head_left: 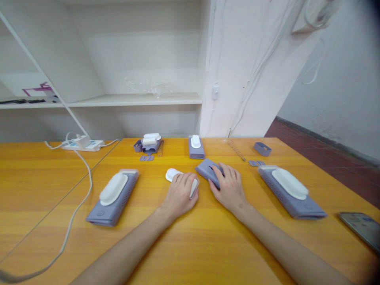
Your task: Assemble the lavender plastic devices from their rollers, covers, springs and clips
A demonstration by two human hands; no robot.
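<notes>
My left hand (179, 194) is closed around a white plastic piece (194, 187), low over the table. Just beyond its fingers shows a white ribbed oval part (172, 174); whether the two are joined is hidden by the hand. My right hand (230, 188) has its fingers wrapped over a grey-purple plastic housing (204, 168), which lies tilted on the table. Behind that stands a similar housing with a white oval part on top (196, 152). Larger grey-purple units with white oval tops lie at the left (111, 211) and at the right (285, 194).
Back left are stacked housing parts (151, 146), a flat grey bracket (146, 158) and a coil spring (160, 148). At back right lie another spring (236, 150), a grey cap (263, 149) and bracket (256, 163). A phone (360, 225), power strip (93, 145) and cable (84, 198) flank the workspace.
</notes>
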